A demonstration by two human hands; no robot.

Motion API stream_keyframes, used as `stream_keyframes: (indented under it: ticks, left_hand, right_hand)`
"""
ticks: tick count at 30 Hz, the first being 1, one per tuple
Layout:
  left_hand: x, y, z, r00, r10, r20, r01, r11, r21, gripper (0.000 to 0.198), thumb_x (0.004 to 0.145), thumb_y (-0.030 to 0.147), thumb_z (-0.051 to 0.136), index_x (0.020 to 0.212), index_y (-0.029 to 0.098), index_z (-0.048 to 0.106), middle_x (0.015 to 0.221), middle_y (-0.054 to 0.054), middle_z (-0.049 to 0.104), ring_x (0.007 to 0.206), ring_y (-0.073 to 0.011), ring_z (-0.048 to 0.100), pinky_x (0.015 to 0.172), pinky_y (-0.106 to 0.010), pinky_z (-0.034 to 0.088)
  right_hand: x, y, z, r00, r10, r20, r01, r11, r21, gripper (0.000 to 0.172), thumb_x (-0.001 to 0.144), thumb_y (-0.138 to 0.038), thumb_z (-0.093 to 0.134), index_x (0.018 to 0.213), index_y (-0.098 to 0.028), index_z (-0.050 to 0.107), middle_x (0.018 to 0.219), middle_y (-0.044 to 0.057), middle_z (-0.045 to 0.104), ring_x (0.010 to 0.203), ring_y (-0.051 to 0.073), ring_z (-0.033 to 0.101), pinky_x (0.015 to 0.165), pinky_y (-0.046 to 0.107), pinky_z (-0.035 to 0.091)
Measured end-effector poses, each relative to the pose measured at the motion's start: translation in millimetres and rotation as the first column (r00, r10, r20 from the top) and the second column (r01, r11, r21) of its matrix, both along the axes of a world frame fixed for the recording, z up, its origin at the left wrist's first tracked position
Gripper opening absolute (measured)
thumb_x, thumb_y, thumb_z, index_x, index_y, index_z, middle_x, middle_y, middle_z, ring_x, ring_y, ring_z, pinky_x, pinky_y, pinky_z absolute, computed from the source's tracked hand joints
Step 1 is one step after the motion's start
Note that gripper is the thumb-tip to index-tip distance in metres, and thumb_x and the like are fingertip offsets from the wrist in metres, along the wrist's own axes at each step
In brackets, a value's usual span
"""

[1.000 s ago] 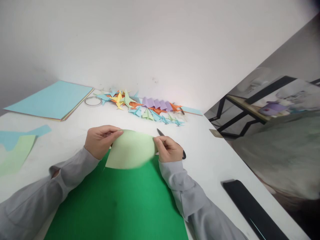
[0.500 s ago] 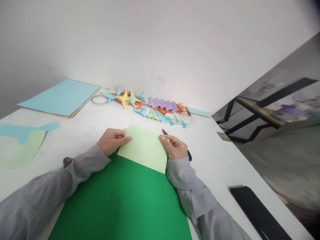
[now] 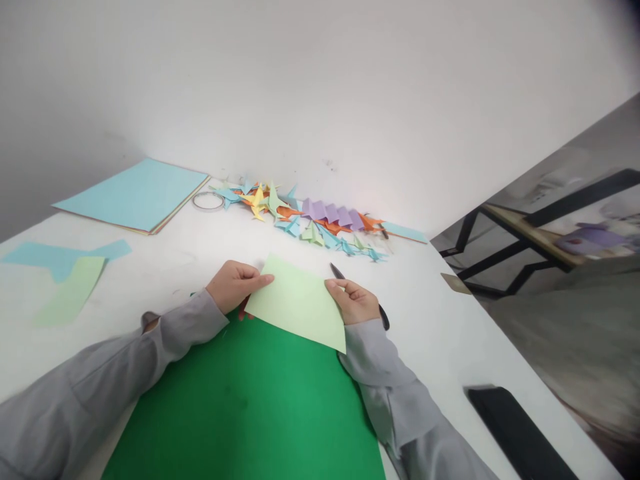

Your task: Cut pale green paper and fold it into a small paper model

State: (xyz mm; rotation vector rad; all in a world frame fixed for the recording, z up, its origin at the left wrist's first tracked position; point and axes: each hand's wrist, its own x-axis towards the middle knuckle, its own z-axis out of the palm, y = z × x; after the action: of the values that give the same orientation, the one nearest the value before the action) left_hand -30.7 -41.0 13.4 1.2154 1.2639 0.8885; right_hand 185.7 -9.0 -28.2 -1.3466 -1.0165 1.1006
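Note:
A pale green sheet of paper [image 3: 297,303] is held up between both my hands, above the far end of a dark green mat [image 3: 250,400]. My left hand [image 3: 237,285] pinches its left edge, thumb on top. On the right edge, my right hand [image 3: 355,301] grips the sheet between thumb and fingers. A dark, slender tool [image 3: 337,271] lies partly hidden under and behind my right hand; its kind is unclear. Something red shows just below my left fingers, too small to name.
Folded paper shapes [image 3: 275,203] in several colours line the wall, beside a ring [image 3: 208,201]. A stack of coloured paper [image 3: 135,193] lies back left. Blue [image 3: 65,257] and green paper scraps [image 3: 75,293] are at left. A black flat object [image 3: 520,430] sits at right.
The whole view has shifted slightly, so things appear a little further right and lower. Both hands keep hold of the pale green sheet, which bends a bit more at its right side.

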Motion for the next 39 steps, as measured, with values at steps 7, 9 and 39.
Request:
stream_keyframes:
  ticks: [7,9,39]
  left_hand:
    - [-2.1,4.3,-6.0,0.995,0.050,0.082,-0.052,0.998,0.026,0.026,0.062,0.037,0.070,0.057,0.014,0.058,0.044,0.002,0.057,0.036,-0.0083,0.049,0.034,-0.018,0.034]
    - [-3.1,5.9,-6.8,0.989,0.053,0.139,-0.053,0.999,-0.001,0.025,0.057,0.034,0.074,0.066,0.013,0.063,0.055,0.000,0.063,0.046,-0.0106,0.055,0.042,-0.020,0.041]
    - [-4.2,0.3,9.0,0.863,-0.369,-0.345,0.409,0.911,0.048,0.016,0.062,0.024,0.052,0.061,0.011,0.061,0.054,0.001,0.055,0.054,-0.0098,0.044,0.051,-0.021,0.036]
  right_hand:
    - [-3.3,-8.2,11.3,0.996,0.074,-0.047,-0.073,0.997,0.022,0.040,0.048,-0.048,0.076,0.065,-0.014,0.064,0.040,-0.004,0.054,0.035,0.007,0.044,0.037,0.019,0.033]
    - [-6.3,-13.6,12.8,0.987,0.163,-0.004,-0.163,0.986,0.044,0.039,0.051,-0.049,0.075,0.065,-0.014,0.064,0.038,-0.005,0.050,0.033,0.005,0.038,0.035,0.018,0.028]
    - [-14.0,-23.9,10.2,0.875,0.435,0.212,-0.444,0.896,-0.006,0.035,0.061,-0.049,0.065,0.055,-0.017,0.053,0.038,-0.006,0.040,0.035,0.004,0.026,0.036,0.019,0.015]
